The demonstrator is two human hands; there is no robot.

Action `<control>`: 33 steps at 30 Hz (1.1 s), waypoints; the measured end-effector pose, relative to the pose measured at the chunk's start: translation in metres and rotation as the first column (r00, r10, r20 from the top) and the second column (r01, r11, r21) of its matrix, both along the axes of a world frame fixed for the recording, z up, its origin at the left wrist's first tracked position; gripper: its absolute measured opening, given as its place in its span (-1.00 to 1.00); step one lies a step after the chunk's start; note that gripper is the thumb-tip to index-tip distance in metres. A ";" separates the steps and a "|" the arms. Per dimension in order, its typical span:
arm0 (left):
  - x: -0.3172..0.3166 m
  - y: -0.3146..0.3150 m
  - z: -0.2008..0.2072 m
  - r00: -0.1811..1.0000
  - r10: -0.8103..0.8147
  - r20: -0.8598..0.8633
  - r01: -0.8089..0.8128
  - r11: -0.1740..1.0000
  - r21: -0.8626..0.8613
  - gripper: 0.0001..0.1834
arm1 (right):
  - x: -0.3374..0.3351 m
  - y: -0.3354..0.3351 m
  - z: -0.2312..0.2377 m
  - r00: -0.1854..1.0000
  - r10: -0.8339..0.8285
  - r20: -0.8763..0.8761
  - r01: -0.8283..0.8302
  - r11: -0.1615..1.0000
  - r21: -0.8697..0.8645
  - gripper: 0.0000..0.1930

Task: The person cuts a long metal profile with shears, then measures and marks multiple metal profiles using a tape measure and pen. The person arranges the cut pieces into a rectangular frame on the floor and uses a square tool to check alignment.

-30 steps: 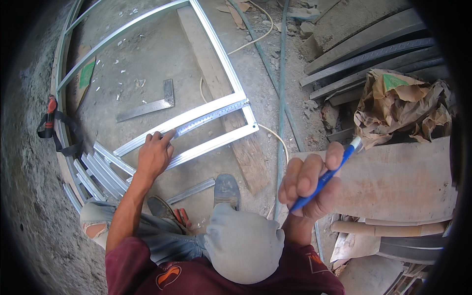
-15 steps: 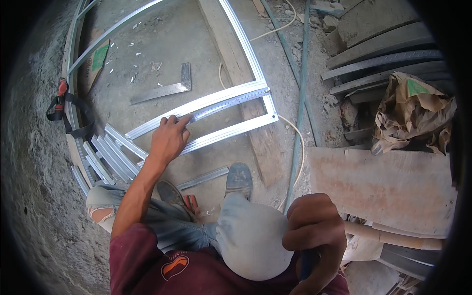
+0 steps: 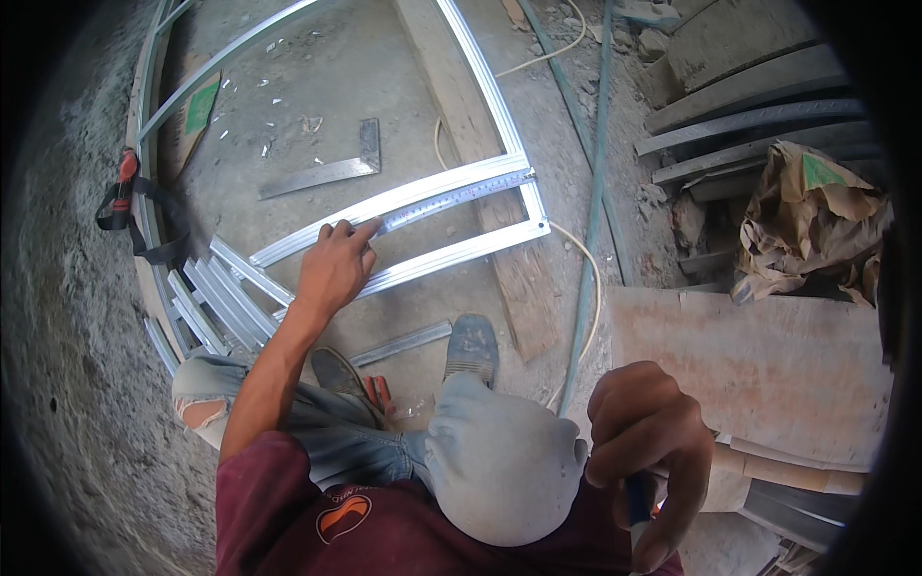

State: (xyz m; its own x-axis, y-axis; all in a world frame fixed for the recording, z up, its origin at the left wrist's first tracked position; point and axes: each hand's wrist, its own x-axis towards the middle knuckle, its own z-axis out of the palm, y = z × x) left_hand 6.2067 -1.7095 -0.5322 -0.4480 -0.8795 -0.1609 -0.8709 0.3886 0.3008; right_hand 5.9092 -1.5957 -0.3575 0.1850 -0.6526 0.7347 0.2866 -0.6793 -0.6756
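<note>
one measuring strip [image 3: 456,197] — flat, pale, finely graduated — laid along the inner rail of a ribbed, bright-metal frame [image 3: 477,82], one end at the frame's end bar near the outer corner, the other at the left hand [image 3: 334,264], fingers bent, whether gripping or only pressing cannot be told. one right hand [image 3: 648,446], curled round a slim blue pen [image 3: 636,499], raised well apart from the frame. also: one right-angled metal square [image 3: 322,176], flat on gritty grey concrete [image 3: 298,91]; one rough-grained timber plank [image 3: 526,307], beneath the frame's end.
</note>
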 end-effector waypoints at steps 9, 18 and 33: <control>-0.001 -0.001 -0.003 1.000 -0.022 -0.020 0.022 1.000 -0.018 -0.54 | -0.026 -0.007 0.042 0.884 -0.114 -0.454 0.029 0.982 -0.189 -0.70; 0.001 -0.001 -0.006 1.000 -0.013 0.000 0.013 0.999 -0.040 -0.53 | -0.018 -0.008 0.047 0.900 -0.077 -0.429 0.030 0.993 -0.117 -0.78; -0.003 0.009 0.002 1.000 0.003 0.018 -0.002 0.996 -0.085 -0.45 | -0.067 -0.090 -0.184 0.818 -0.572 -0.066 0.215 0.197 0.957 -0.58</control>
